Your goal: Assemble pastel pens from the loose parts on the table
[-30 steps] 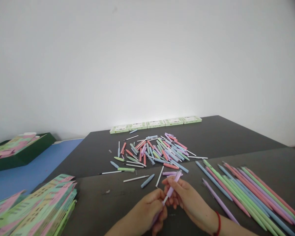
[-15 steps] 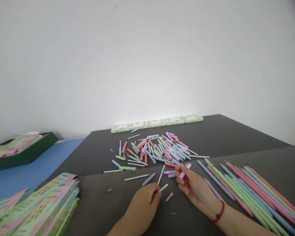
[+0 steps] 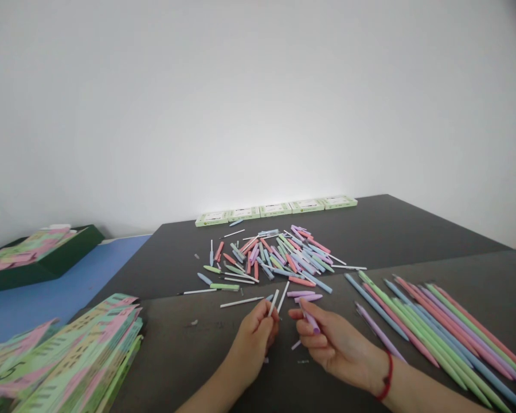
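My left hand (image 3: 254,332) is closed, pinching a white pen refill (image 3: 274,302) that sticks up from between thumb and fingers. Just to its right, my right hand (image 3: 331,338) is closed around a short purple pen cap (image 3: 311,322), its end pointing down toward me. The hands are apart, with a small gap between them. Beyond them, two purple pen parts (image 3: 308,297) and another white refill (image 3: 283,296) lie on the table. A small purple piece (image 3: 296,345) is partly hidden beside the right hand's fingers.
A loose pile of coloured pen parts (image 3: 284,255) and refills covers the dark table's middle (image 3: 176,338). Long pastel pens (image 3: 438,327) lie in a row at right. Several flat boxes (image 3: 275,210) line the back edge. Printed packs (image 3: 81,350) and a green tray (image 3: 64,258) are at left.
My left hand has turned, so the refill now points upward. My right hand has come lower and slightly left, tilting the purple cap downward.
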Motion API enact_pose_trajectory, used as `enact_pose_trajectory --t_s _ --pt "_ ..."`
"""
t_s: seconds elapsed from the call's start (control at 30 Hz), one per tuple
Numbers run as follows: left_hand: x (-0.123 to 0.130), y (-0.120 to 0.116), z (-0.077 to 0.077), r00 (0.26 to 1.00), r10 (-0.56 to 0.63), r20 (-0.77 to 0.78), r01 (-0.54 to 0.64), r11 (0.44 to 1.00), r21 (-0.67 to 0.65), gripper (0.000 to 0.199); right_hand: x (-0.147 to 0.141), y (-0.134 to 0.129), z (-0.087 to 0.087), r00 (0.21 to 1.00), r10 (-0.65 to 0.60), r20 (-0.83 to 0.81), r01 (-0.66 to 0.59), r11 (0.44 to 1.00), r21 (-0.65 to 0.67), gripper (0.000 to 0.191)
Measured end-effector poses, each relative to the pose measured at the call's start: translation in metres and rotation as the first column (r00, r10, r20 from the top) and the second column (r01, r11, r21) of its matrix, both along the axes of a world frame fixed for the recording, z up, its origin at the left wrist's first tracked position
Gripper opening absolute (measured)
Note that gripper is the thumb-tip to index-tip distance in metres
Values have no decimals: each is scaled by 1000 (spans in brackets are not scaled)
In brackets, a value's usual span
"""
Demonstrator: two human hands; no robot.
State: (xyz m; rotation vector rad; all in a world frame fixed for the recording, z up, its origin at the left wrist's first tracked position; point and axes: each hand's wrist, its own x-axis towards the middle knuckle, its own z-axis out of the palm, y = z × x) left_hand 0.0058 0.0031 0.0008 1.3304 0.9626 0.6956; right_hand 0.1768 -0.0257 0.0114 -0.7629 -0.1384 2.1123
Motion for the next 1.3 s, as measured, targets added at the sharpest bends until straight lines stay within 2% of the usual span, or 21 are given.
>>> enact_pose_trajectory --t_s 0.07,0.13,0.23,0.3,0.37,0.43,0.53,0.67,0.73,0.77,0.8,0.83,0.9,0.93,1.0,1.07,1.1,1.17,1.23,1.3 --pt "1 1 -4 995 17 101 -5 993 -119 5 -2 -5 4 997 81 2 -81 997 -2 33" --pt "1 2 -5 990 37 138 -16 989 -150 10 -4 -10 8 992 124 16 -124 992 -3 36" --pt "-1 2 -1 995 18 102 -13 999 -51 19 -8 -16 14 984 178 27 -178 984 -21 44" --pt "-2 0 4 998 -46 45 43 998 48 27 -10 -19 19 969 247 20 -246 969 -37 48" --pt "-2 -3 11 992 -125 6 124 984 126 23 -14 -22 24 952 305 8 -305 952 -28 50" --pt "-1 -6 17 978 -209 6 205 965 165 16 -17 -23 29 943 332 -2 -332 943 1 49" --pt "0 -10 18 961 -272 39 263 952 158 18 -20 -23 33 935 354 6 -354 934 45 45" --pt "-4 -8 8 972 -230 46 224 969 103 26 -22 -21 33 937 313 156 -337 928 161 57" --pt "-7 -6 2 976 -209 54 205 976 75 31 -21 -23 35 922 221 318 -308 916 257 61" --pt "-8 -5 -1 978 -202 60 198 978 60 32 -19 -25 37 899 127 419 -281 901 330 58" --pt "-9 -4 -4 979 -195 66 192 980 47 34 -17 -27 39 857 -7 515 -250 868 428 52" --pt "-10 -3 -6 980 -187 70 185 982 37 34 -15 -29 43 794 -162 586 -233 809 539 42" --pt "-10 -4 -6 981 -181 76 178 983 42 37 -10 -33 51 641 -429 637 -281 641 714 22" --pt "-10 -5 -5 979 -185 82 180 982 57 38 -7 -34 55 575 -510 640 -350 554 756 16" --pt "-8 -8 0 974 -204 98 193 975 114 40 -3 -36 62 477 -589 652 -523 406 749 18" --pt "-5 -13 9 969 -223 104 201 961 191 39 -2 -36 66 413 -633 655 -650 298 699 15" --pt "-3 -15 13 969 -225 103 198 955 222 38 -2 -36 67 398 -647 650 -689 258 678 14" --pt "-1 -17 19 971 -220 98 189 948 256 34 -2 -36 67 385 -665 640 -721 216 659 13" --pt "-1 -18 20 971 -219 97 186 945 269 33 -2 -36 65 376 -675 635 -734 201 648 14" --pt "-3 -16 17 969 -231 91 197 938 284 37 -1 -36 63 355 -684 638 -737 215 640 16"
